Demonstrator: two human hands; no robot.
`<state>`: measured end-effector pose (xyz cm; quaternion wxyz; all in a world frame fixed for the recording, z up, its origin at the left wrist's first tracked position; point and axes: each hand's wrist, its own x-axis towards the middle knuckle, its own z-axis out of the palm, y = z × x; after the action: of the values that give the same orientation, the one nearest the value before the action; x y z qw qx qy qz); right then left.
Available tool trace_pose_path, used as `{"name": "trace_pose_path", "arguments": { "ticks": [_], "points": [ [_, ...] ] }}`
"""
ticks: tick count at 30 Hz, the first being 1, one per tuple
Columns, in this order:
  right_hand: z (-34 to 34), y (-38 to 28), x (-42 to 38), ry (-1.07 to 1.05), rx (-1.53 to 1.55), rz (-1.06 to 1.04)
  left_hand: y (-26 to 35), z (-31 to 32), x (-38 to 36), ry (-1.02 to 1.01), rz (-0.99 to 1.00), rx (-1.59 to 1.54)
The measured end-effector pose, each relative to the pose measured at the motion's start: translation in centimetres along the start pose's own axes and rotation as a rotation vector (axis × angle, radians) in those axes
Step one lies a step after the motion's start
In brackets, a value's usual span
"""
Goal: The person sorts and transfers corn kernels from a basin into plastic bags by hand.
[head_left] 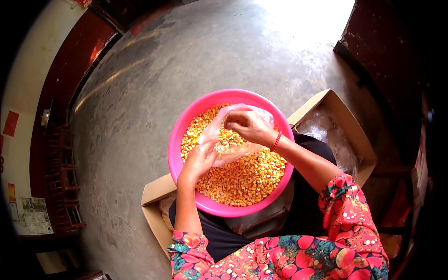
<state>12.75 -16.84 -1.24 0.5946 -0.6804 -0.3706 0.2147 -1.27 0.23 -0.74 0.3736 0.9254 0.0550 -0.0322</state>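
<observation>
Pink basin (173, 154) of corn kernels (242, 184), left hand (200, 158) at nine o'clock, right hand (249, 126) at one, fingers curled on clear plastic bag (238, 153).

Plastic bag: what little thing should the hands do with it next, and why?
I'd guess the right hand could gently spread the plastic bag wider while the left hand steadies it: it looks crumpled, and loose corn lies below in the pink tub.

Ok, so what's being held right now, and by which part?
A clear plastic bag, its left side edge in the left hand. The right hand is curled at its mouth; whether it grips can't be told.
</observation>
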Motion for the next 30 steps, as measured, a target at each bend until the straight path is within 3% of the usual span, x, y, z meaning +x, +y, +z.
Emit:
{"name": "trace_pose_path", "arguments": {
  "ticks": [2, 6, 8, 10, 12, 24, 27, 28, 30],
  "points": [
    [1.0, -1.1, -0.9, -0.144, 0.044, -0.102, -0.1, 0.0, 0.0, -0.003, 0.004, 0.009],
    [3.5, -1.1, -3.1, -0.607, -0.350, -0.295, 0.4, -0.3, 0.0, -0.044, -0.064, 0.002],
    [5.7, 0.2, -4.8, -0.559, -0.603, -0.345, 0.6, -0.4, 0.1, -0.066, -0.091, 0.025],
    [7.0, 1.2, -5.9, -0.563, -0.660, -0.321, 0.1, -0.2, 0.1, -0.061, -0.072, 0.007],
    [7.4, 1.4, -6.5, -0.604, -0.784, -0.505, 0.1, -0.1, 0.1, -0.017, -0.020, 0.019],
    [8.1, 1.3, -6.3, -0.923, -0.696, -0.216, 0.2, -0.1, 0.0, -0.021, -0.027, 0.023],
    [7.1, 0.9, -5.4, -0.752, -0.035, -0.078, 0.1, -0.2, 0.0, -0.023, -0.019, 0.028],
    [6.7, 0.3, -5.2, -0.752, -0.036, -0.078, 0.1, -0.2, 0.0, -0.021, -0.018, 0.016],
    [6.0, -1.4, -5.1, -0.754, 0.420, 0.534, 0.3, -0.2, 0.0, -0.020, -0.018, 0.005]
  ]
}}
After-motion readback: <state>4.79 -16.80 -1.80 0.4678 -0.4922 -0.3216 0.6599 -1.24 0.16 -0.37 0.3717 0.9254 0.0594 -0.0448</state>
